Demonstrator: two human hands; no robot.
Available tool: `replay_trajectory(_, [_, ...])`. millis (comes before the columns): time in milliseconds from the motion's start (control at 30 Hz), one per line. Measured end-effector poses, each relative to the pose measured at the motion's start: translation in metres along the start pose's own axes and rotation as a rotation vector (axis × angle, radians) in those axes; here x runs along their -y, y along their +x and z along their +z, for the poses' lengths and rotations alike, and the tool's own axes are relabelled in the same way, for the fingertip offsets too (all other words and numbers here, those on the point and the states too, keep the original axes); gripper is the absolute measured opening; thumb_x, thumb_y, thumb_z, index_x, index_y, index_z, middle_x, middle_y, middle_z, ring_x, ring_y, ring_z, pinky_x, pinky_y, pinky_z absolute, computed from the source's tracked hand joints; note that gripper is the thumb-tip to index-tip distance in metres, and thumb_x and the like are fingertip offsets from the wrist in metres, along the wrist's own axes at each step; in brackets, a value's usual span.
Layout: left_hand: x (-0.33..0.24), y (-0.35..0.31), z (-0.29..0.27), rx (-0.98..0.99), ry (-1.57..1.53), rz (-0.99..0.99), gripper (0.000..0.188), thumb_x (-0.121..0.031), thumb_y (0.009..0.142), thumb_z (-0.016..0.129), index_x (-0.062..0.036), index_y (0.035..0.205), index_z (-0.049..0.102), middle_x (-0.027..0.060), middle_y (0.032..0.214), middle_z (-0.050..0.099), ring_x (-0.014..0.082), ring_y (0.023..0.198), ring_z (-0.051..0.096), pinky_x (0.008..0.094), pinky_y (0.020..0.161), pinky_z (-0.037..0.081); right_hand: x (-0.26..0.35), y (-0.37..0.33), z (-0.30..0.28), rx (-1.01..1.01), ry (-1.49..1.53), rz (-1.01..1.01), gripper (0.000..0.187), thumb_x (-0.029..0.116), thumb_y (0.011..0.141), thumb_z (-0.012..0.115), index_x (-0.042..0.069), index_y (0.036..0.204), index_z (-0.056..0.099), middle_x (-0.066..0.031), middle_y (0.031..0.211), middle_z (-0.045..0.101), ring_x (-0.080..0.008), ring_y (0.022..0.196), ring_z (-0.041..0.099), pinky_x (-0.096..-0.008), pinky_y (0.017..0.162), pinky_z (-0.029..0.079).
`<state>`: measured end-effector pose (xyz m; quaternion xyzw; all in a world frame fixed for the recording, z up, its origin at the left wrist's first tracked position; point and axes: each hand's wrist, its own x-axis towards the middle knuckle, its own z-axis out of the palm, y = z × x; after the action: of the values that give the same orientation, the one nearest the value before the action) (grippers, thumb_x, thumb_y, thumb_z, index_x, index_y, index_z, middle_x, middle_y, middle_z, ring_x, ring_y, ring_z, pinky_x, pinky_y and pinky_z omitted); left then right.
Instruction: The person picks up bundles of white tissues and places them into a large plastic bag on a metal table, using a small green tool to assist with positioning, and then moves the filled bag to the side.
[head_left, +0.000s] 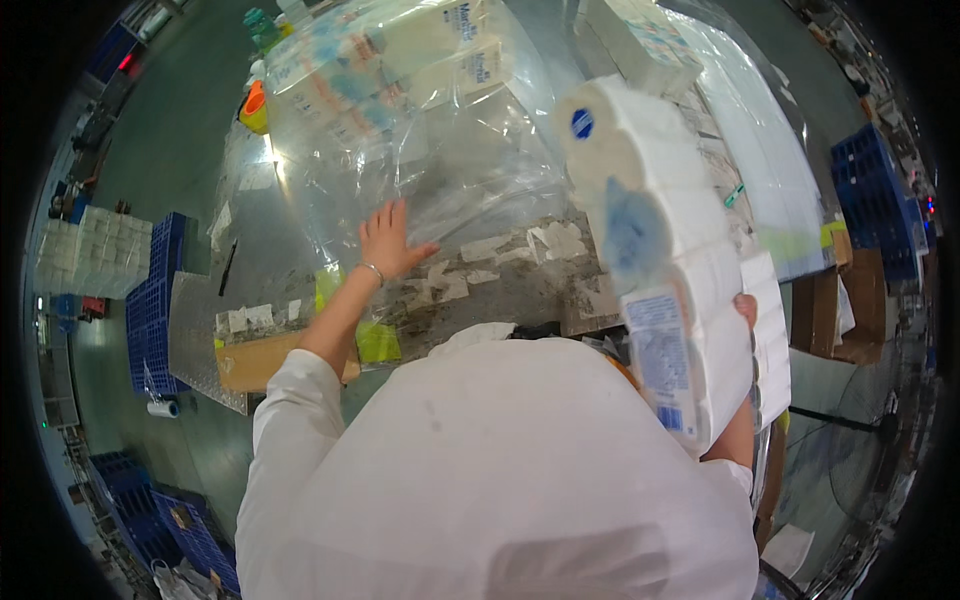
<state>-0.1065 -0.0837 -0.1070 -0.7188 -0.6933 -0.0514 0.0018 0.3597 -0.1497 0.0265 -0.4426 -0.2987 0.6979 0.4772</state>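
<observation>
My left hand [390, 242] has its fingers spread and holds nothing. It is at the near edge of a large transparent plastic bag [470, 165]; whether it touches the film is hard to tell. Inside the bag's far part lie several wrapped packs of paper rolls [440, 65]. On the right, a long wrapped pack of toilet paper rolls [690, 250] stands tilted beside my body, a printed panel on its end. My right hand [746, 308] grips this pack from its right side; the pack hides most of the hand. Another white pack [770, 345] shows just beyond it.
Worn paper scraps and tape cover the worktable [430, 290]. An orange tape dispenser [255, 108] and green bottle [262, 30] sit far left. More packs [640, 45] and plastic film [765, 140] lie far right. A cardboard box [845, 305] and fan [885, 428] stand right.
</observation>
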Motion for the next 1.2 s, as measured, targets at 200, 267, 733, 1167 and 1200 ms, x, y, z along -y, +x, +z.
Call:
replay_trajectory(200, [0.031, 0.013, 0.04, 0.091, -0.686, -0.288, 0.035, -0.037, 0.085, 0.047, -0.0043, 0.09, 0.06, 0.0099, 0.085, 0.06, 0.0193, 0.079, 0.056, 0.0332, 0.07, 0.043, -0.022, 0.035, 0.025, 0.194, 0.027, 0.37, 0.043, 0.029, 0.074, 0.058, 0.0, 0.105, 0.053, -0.0138, 0.093, 0.059, -0.0232, 0.079, 0.06, -0.0307, 0.071, 0.05])
replay_trajectory(267, [0.028, 0.029, 0.015, 0.134, -0.934, -0.392, 0.032, -0.031, 0.086, 0.046, -0.003, 0.084, 0.061, 0.0085, 0.069, 0.06, 0.0178, 0.063, 0.056, 0.0302, 0.06, 0.044, -0.024, 0.043, 0.039, 0.276, 0.01, 0.446, 0.045, 0.029, 0.073, 0.058, -0.001, 0.106, 0.053, -0.0146, 0.094, 0.059, -0.0235, 0.079, 0.061, -0.0304, 0.071, 0.05])
replay_trajectory(733, [0.033, 0.002, -0.016, 0.066, -0.784, -0.07, 0.027, -0.021, 0.083, 0.05, -0.0123, 0.107, 0.059, 0.0071, 0.069, 0.058, 0.0158, 0.059, 0.052, 0.0268, 0.06, 0.043, -0.031, 0.077, 0.066, 0.332, -0.184, 0.652, 0.054, 0.032, 0.068, 0.057, -0.004, 0.108, 0.051, -0.0201, 0.094, 0.058, -0.0267, 0.079, 0.059, -0.0327, 0.07, 0.049])
replay_trajectory(1167, [-0.031, 0.0, -0.026, -0.076, -0.218, -0.043, 0.049, -0.019, 0.071, 0.059, -0.0129, 0.118, 0.047, 0.0122, 0.099, 0.056, 0.0288, 0.097, 0.05, 0.0455, 0.088, 0.03, -0.024, 0.08, 0.066, 0.256, -0.129, 0.689, 0.057, 0.034, 0.066, 0.058, -0.002, 0.109, 0.05, -0.0192, 0.093, 0.058, -0.0267, 0.077, 0.058, -0.0327, 0.07, 0.048])
replay_trajectory(1200, [-0.023, 0.004, -0.041, -0.203, -0.026, -0.157, 0.05, -0.021, 0.071, 0.061, -0.0102, 0.117, 0.047, 0.013, 0.109, 0.052, 0.03, 0.104, 0.046, 0.0453, 0.089, 0.031, -0.032, 0.088, 0.07, 0.254, -0.135, 0.695, 0.057, 0.034, 0.066, 0.058, -0.002, 0.109, 0.05, -0.0191, 0.093, 0.058, -0.0267, 0.077, 0.058, -0.0327, 0.07, 0.048])
